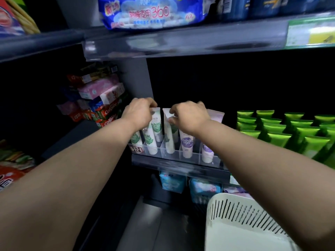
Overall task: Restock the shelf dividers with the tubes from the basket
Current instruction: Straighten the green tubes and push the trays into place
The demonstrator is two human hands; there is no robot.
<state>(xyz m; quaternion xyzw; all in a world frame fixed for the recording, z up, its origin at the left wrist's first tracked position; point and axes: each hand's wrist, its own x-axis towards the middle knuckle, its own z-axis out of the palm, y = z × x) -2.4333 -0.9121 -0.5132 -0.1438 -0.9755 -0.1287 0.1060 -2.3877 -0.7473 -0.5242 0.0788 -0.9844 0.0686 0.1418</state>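
Shop shelf, dividers (174, 155) mostly filled: our left hand (138, 112) pinches a green-label tube (156, 126), our right hand (189, 116) the neighbouring tube (169, 142); basket (233, 232) contents hidden, restocking seemingly near done

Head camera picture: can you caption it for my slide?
Left hand and right hand pinch tubes in clear dividers, white basket nearby.

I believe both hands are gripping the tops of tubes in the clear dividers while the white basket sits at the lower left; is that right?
Not quite. The head view shows the white basket at the lower right, not the lower left. The left hand and right hand do grip the tops of tubes in the clear dividers.
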